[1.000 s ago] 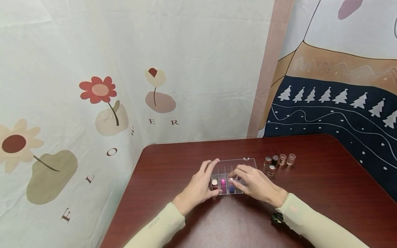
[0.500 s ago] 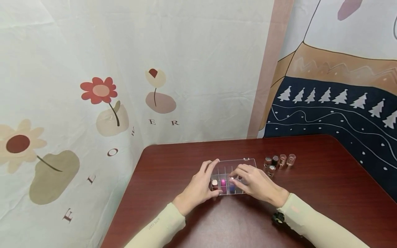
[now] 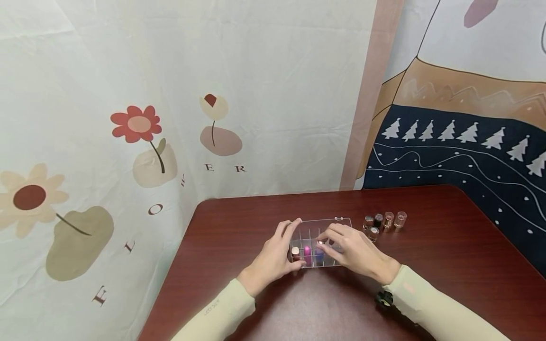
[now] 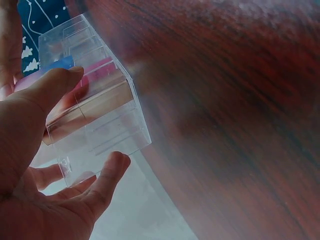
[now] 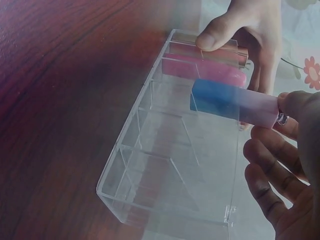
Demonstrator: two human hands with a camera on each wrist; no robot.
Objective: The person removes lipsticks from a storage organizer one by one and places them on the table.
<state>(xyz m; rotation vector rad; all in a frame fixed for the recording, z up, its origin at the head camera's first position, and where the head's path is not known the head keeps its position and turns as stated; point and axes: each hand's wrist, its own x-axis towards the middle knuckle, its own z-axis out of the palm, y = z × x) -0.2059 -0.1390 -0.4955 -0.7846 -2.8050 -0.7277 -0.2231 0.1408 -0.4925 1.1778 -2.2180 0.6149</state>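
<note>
A clear plastic divided organizer (image 3: 309, 233) stands on the table between the hands. My left hand (image 3: 273, 248) grips its left end, thumb on the near wall and fingers round the far side. My right hand (image 3: 354, 251) pinches the lilac end of a blue-to-lilac lipstick tube (image 5: 215, 97) between thumb and index finger; its other fingers are loosely bent. The tube's blue end is inside the third slot from the left, and the lilac end sticks out past the top. A pink tube (image 5: 200, 70) and a copper-coloured tube (image 5: 241, 55) sit in the slots beside it.
Several small tubes with clear, round tops (image 3: 388, 219) stand on the dark red table (image 3: 239, 218) behind and right of the organizer. A patterned cloth (image 3: 281, 118) hangs behind the table. A dark device (image 3: 385, 298) is strapped at the right wrist.
My right hand has shifted slightly right and away, still pinching the blue-to-lilac tube. The left hand and the organizer stay in place.
</note>
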